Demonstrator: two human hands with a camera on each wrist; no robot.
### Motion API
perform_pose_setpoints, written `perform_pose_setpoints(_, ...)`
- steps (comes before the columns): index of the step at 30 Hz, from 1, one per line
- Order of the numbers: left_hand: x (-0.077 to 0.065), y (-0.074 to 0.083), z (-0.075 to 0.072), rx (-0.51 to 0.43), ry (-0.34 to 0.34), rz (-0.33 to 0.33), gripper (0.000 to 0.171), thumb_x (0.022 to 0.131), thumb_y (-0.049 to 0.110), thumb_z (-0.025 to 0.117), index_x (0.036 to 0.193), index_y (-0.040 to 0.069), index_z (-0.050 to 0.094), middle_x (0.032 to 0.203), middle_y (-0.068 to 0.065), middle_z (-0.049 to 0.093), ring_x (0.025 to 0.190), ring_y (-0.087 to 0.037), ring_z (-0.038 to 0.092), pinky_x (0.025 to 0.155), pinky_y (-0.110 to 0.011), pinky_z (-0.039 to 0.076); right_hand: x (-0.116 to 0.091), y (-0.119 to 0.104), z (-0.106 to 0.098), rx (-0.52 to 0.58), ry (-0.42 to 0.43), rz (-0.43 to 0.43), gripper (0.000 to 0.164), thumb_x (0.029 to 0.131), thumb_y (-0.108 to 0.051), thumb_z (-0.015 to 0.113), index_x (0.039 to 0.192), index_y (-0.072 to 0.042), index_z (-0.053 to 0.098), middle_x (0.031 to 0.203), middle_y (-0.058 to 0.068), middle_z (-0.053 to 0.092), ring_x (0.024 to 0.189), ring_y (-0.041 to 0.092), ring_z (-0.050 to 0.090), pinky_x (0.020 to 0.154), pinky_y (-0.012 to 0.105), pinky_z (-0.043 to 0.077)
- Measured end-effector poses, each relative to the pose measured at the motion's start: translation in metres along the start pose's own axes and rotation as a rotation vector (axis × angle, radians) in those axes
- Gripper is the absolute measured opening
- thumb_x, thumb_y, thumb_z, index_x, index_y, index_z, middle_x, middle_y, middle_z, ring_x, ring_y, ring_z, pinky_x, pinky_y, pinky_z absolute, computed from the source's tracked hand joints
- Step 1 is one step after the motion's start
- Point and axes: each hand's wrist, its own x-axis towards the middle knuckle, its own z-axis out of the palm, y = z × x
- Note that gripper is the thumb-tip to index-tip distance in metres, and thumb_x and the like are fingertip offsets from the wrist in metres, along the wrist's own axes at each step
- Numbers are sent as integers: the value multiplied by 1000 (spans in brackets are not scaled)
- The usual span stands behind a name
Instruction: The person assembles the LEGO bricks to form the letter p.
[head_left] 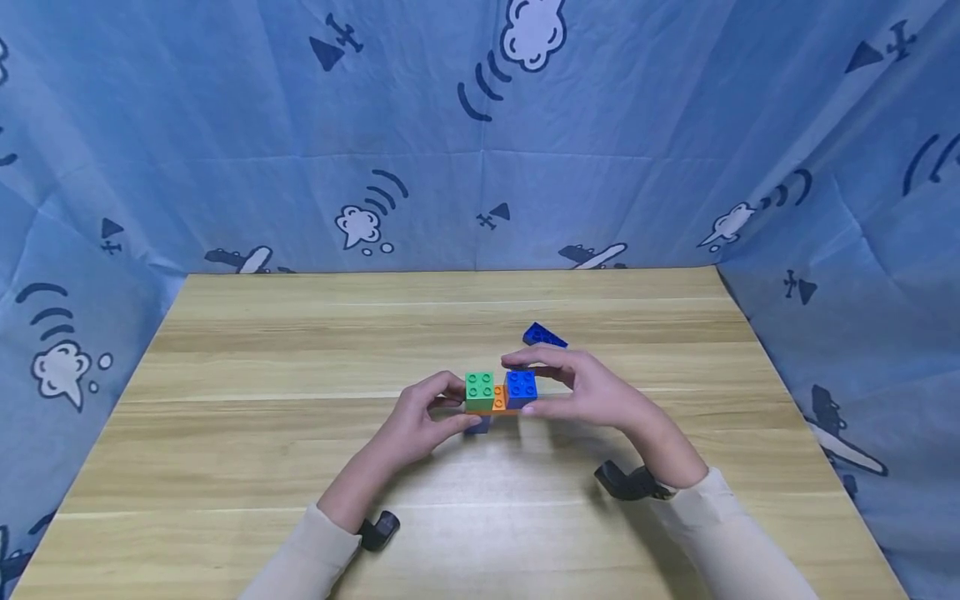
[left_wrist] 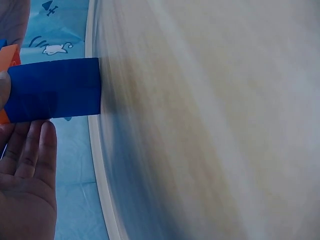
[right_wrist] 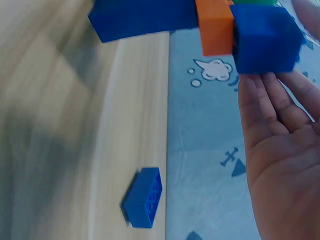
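At the table's middle stands a small build of toy building bricks. An orange brick (head_left: 498, 402) lies across a blue column (left_wrist: 56, 91), whose lower end meets the tabletop. On the orange brick's left end sits a green brick (head_left: 480, 388); a blue brick (head_left: 521, 388) is at its right end. My left hand (head_left: 422, 421) grips the green and orange side between thumb and fingers. With thumb in front and fingers behind, my right hand (head_left: 581, 390) pinches the blue brick. In the right wrist view that blue brick (right_wrist: 265, 41) is beside the orange one.
A loose blue brick (head_left: 543, 335) with a slanted side lies on the wooden table (head_left: 300, 350) beyond my right hand. Blue patterned cloth (head_left: 420, 192) hangs behind the table and along its sides. Black wrist straps (head_left: 630, 482) sit at both cuffs.
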Motion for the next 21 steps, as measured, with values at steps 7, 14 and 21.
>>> perform_pose_setpoints(7,-1,1,-1,3,1,-8,29,90,14,83,116,11,68,119,-7,75,112,-23,73,102,-31,62,-3,9,-18,84,54,3,57,92,-5,79,145,-9,59,149,16,61,136,7,60,116,18,48)
perform_pose_setpoints(14,0,1,-1,2,1,10,29,90,12,83,114,9,68,119,-9,75,111,-24,73,101,-32,63,-2,30,-26,72,189,21,44,96,-1,72,139,2,61,146,26,60,133,4,60,114,17,49)
perform_pose_setpoints(21,1,0,-1,5,-10,34,29,90,13,82,115,7,67,119,-12,75,110,-26,74,100,-31,63,4,43,-29,-158,290,129,48,97,-12,75,140,5,60,144,24,62,136,40,59,120,48,48)
